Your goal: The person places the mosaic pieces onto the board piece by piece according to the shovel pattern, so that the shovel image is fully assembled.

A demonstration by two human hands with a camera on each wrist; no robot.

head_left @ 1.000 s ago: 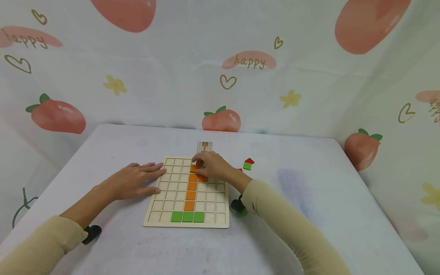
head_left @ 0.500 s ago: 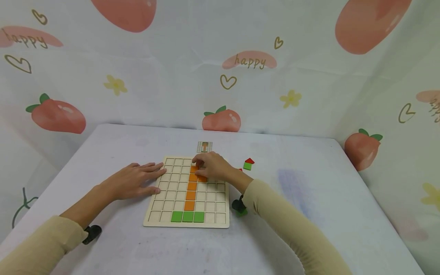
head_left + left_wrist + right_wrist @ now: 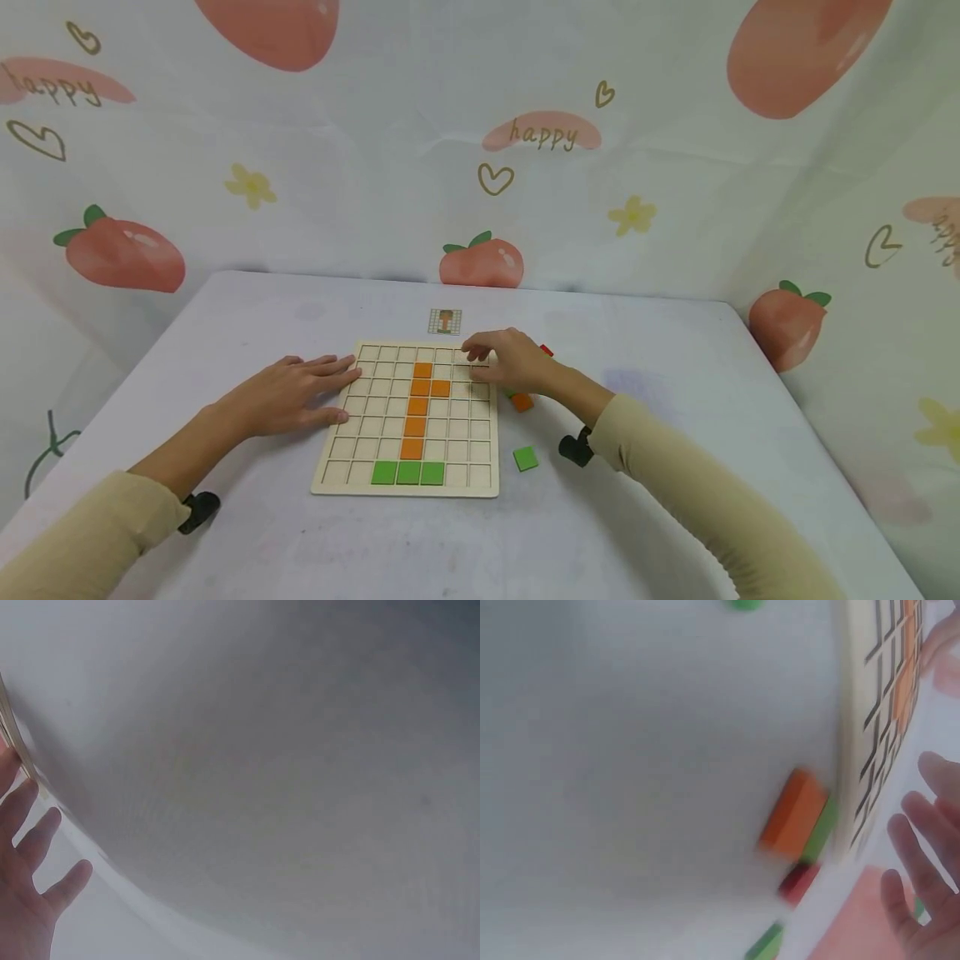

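A pale wooden grid board (image 3: 458,427) lies on the table. Several orange square tiles (image 3: 416,407) form a column in its cells, with another orange tile (image 3: 440,389) to the right near the top. In the bottom row sit 3 green square tiles (image 3: 408,473). My left hand (image 3: 296,396) lies with spread fingers at the board's left edge, its fingertips touching the rim. Above the upper right part of the board hovers my right hand (image 3: 510,360); in the right wrist view its fingers (image 3: 919,859) are loosely extended and nothing shows between them.
Right of the board lie a loose green tile (image 3: 526,458) and an orange tile (image 3: 522,402). A red piece (image 3: 547,351) shows partly behind the right hand. A small printed pattern card (image 3: 445,322) lies beyond the board. Patterned cloth (image 3: 555,233) hangs behind the table.
My right hand has left the uppermost orange tile and moved right across the board, uncovering that tile and the loose pieces beside the board. My left hand has stayed in place.
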